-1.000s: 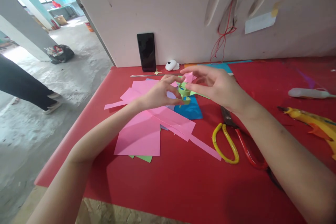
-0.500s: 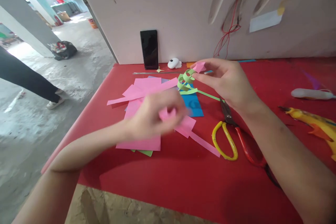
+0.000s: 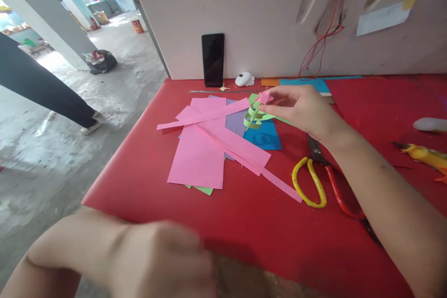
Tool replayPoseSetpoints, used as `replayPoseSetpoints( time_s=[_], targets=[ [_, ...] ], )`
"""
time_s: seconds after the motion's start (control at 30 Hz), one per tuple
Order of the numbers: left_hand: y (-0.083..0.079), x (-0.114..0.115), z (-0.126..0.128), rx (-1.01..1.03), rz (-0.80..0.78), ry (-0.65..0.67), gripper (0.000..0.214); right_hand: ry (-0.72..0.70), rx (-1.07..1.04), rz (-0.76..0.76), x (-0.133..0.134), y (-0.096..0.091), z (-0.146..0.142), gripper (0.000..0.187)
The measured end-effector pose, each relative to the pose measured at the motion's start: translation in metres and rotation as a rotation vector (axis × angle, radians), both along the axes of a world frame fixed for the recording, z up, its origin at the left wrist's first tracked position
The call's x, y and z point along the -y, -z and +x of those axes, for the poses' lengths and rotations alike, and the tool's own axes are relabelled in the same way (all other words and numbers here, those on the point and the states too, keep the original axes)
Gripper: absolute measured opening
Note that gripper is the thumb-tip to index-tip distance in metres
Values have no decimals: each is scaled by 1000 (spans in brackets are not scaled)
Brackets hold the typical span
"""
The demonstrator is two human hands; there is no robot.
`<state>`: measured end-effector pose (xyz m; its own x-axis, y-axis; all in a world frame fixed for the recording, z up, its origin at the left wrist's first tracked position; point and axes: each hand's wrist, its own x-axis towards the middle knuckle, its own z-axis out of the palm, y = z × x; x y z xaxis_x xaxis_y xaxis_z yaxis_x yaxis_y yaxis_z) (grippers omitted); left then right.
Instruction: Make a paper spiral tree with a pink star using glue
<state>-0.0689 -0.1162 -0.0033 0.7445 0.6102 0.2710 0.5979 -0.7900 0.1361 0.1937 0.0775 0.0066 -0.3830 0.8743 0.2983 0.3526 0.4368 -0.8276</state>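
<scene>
L hand (image 3: 164, 260) now back near cam, grip unclear; R hand (image 3: 302, 107) pinched on pink-green paper curl (image 3: 256, 111)

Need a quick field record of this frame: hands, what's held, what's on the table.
right hand: raised over the table, fingertips pinching a small pink paper piece
hanging from it: curled green paper strip
left hand: near the camera at the bottom edge, blurred; grip cannot be told
table: red top
paper pile: pink sheets, blue sheet, green sheet edge
scissors: yellow and red handles, lying flat beside the right forearm
phone: upright against the wall
other person: dark trouser leg at left
</scene>
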Motion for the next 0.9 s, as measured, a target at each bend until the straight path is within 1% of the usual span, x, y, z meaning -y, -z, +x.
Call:
replayPoseSetpoints(
  time_s=[0.07,0.2,0.27,0.3,0.4,0.53,0.63,0.7,0.77,0.83,0.9],
  targets=[
    [13,-28,7,8,6,1,22,-16,57,-16,1,-1,-1,20],
    [41,-96,22,-28,31,4,28,-51,144,-28,0,3,-2,13],
    [50,-120,26,-30,42,17,30,-78,185,-15,-2,6,-2,9],
    [53,-127,28,-34,43,24,30,-92,200,-13,-2,8,-2,8],
    [55,-133,28,-52,39,55,28,-116,223,-31,-4,10,-1,7],
    [52,-122,18,-44,63,63,34,-105,255,-47,-4,10,-1,5],
    [50,-112,3,-11,92,27,30,-109,268,-34,-4,10,-1,8],
    [48,-109,-8,24,118,-37,27,-111,268,-21,-5,10,0,9],
    [42,-112,-16,71,150,-146,25,-101,278,-17,-7,10,1,9],
    [33,-120,-21,125,176,-281,24,-84,296,-21,-9,10,5,11],
    [23,-134,-24,171,174,-407,24,-52,314,-24,-12,10,9,12]
  ],
)
